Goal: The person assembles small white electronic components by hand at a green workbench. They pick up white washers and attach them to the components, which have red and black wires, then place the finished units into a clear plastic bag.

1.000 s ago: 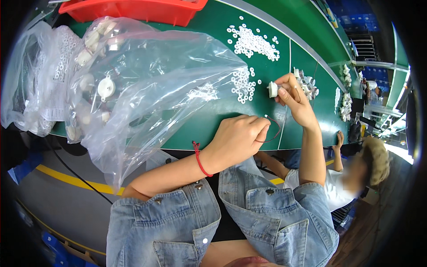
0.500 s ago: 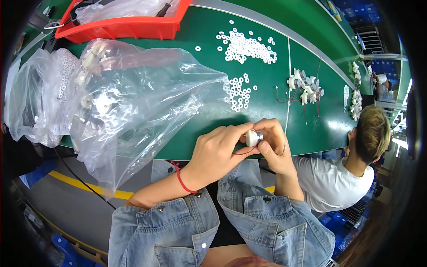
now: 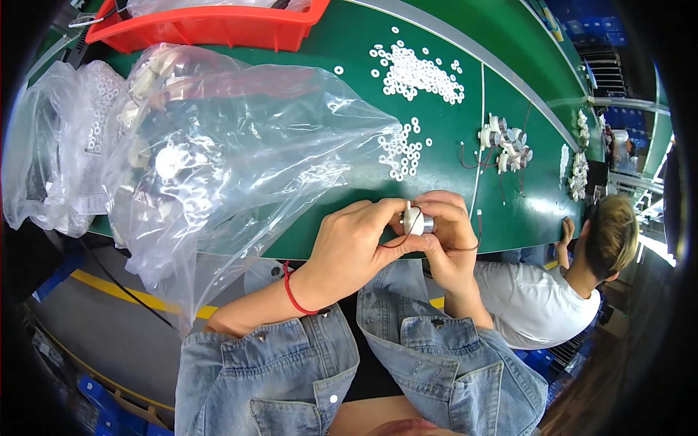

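Both hands meet just above the table's near edge around one small motor [image 3: 414, 221], a white plastic head on a silver body with thin dark wires. My left hand [image 3: 356, 236] pinches its white end between thumb and fingers. Closed round the silver body is my right hand [image 3: 449, 236]. A wire runs across the white head, and a loop with a small connector [image 3: 479, 213] hangs out beside my right fingers. Beyond my hands lie loose white washers [image 3: 400, 154] and a larger pile of white washers [image 3: 422, 76]. More small motors [image 3: 507, 145] with wires lie bunched to the right.
A large clear plastic bag [image 3: 240, 145] holding white parts covers the table's left, beside a smaller bag of washers [image 3: 94, 138]. A red bin [image 3: 211, 33] stands at the far left. To my right sits a person in a white shirt [image 3: 538, 301]. Green table [image 3: 349, 196] underneath.
The motor has turned in my fingers, so its silver body now points right and a wire crosses its white head. The wire loop with its connector has come into view. The view has shifted slightly.
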Tool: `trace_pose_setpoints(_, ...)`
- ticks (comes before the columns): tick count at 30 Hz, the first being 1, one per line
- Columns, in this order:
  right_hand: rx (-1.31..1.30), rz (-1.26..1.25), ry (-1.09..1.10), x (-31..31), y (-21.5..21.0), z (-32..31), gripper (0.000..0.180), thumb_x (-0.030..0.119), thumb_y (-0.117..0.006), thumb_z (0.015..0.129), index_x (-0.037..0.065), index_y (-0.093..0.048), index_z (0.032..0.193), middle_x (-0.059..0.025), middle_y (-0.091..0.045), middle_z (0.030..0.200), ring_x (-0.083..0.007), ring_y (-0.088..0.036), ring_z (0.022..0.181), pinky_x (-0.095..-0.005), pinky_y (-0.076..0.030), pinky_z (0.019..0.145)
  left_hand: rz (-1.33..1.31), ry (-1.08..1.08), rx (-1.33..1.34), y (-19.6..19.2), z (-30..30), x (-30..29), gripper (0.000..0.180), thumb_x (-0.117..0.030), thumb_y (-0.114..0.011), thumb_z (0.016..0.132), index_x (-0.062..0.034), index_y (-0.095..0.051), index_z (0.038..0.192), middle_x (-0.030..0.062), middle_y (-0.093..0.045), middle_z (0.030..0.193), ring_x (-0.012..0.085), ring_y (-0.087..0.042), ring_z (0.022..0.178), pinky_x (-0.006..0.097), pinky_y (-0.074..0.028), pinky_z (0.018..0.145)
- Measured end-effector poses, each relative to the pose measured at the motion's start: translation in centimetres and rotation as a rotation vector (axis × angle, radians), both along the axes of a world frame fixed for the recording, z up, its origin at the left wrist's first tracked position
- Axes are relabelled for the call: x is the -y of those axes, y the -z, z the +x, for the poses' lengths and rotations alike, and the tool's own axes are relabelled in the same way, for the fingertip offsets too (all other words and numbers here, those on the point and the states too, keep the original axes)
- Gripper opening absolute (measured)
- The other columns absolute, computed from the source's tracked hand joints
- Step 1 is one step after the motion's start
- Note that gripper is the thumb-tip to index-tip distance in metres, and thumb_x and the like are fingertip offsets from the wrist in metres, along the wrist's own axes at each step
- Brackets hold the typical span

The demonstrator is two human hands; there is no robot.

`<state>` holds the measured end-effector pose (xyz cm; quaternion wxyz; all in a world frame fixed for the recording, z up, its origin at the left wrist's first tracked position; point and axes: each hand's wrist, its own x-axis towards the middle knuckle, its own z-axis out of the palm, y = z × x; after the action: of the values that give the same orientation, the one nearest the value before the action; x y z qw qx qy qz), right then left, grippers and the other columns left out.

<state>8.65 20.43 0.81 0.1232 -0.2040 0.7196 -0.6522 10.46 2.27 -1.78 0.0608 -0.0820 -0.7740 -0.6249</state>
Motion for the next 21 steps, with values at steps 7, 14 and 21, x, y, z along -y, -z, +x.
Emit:
trace_pose_setpoints(7,0.099,-0.093,0.034,-0.5,-0.4,-1.0,0.033,0.011,-0.066,0.095,-0.007,-0.055,0.121,-0.0147,-0.052,0.120,-0.0203,-0.061,0.105,-0.0316,-0.052,0.089,0.059,0.045,0.015,-0.9,-0.1,0.6,0.034,-0.030,-0.080,0.082,-0.0034,-0.068,0.100,0.0080,-0.070,0.080,0.0226,-0.068,0.068,0.033,-0.052,0.059)
trace_pose_setpoints(14,0.286,0.072,0.182,-0.7,-1.0,-1.7,0.036,0.029,-0.061,0.099,-0.004,-0.058,0.114,-0.0051,-0.061,0.086,-0.0082,-0.055,0.073,-0.0240,-0.044,0.063,-0.049,0.049,-0.006,-0.5,0.0,0.6,0.012,-0.012,-0.074,0.085,-0.0030,-0.068,0.089,0.0095,-0.069,0.077,0.0247,-0.067,0.065,0.034,-0.052,0.058)
trace_pose_setpoints(21,0.611,-0.452,-0.145,-3.7,-0.8,-3.1,0.040,0.033,-0.069,0.083,-0.004,-0.055,0.089,-0.0120,-0.056,0.076,-0.0151,-0.050,0.056,-0.0293,-0.038,0.051,0.053,0.071,-0.045,-0.3,-0.2,0.9,0.009,-0.013,-0.072,0.088,-0.0047,-0.068,0.089,0.0089,-0.070,0.080,0.0262,-0.067,0.067,0.036,-0.053,0.060)
